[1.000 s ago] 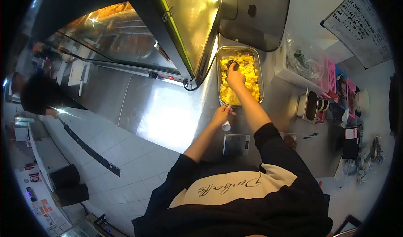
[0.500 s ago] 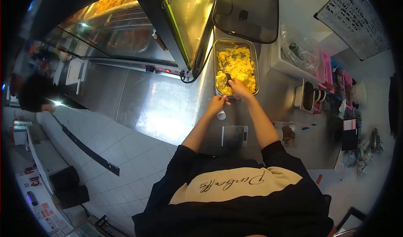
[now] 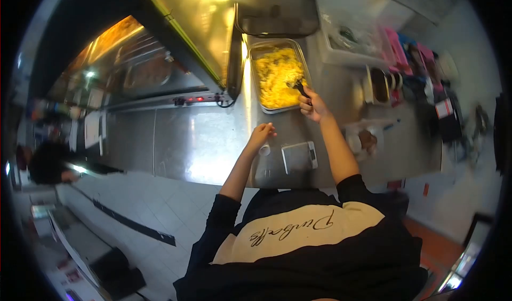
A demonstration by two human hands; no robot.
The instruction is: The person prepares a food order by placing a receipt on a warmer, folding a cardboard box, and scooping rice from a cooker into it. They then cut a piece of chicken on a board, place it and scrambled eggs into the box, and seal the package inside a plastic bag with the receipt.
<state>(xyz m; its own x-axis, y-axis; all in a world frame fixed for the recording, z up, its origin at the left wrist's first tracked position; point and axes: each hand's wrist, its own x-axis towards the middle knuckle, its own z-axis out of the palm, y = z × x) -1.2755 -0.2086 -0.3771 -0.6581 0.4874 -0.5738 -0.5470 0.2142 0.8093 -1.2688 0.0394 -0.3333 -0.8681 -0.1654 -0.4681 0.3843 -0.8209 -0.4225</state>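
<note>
My right hand (image 3: pixel 314 106) is closed round the handle of a black utensil (image 3: pixel 302 89) at the near right part of a clear rectangular tray (image 3: pixel 255 82). The tray holds yellow, scrambled-looking food (image 3: pixel 273 77), and the utensil's tip touches it. Nearer to me and outside the tray is my left hand (image 3: pixel 261 135), with its fingers curled and a small white cup-like object (image 3: pixel 264 150) held at the palm side. Below and to the right of that hand lies a kitchen scale (image 3: pixel 299 157) on the metal counter.
A lit glass display cabinet (image 3: pixel 176 50) stands left of the tray. Beyond the tray is a dark lid (image 3: pixel 277 21). A metal container (image 3: pixel 376 85), a white bin (image 3: pixel 349 53) and a clear container with brown contents (image 3: pixel 366 141) are at right. Another person (image 3: pixel 48 163) stands far left.
The view has shifted. My left hand has moved back from the tray's near edge with the white object. My right hand has moved to the right with the utensil, apart from my left.
</note>
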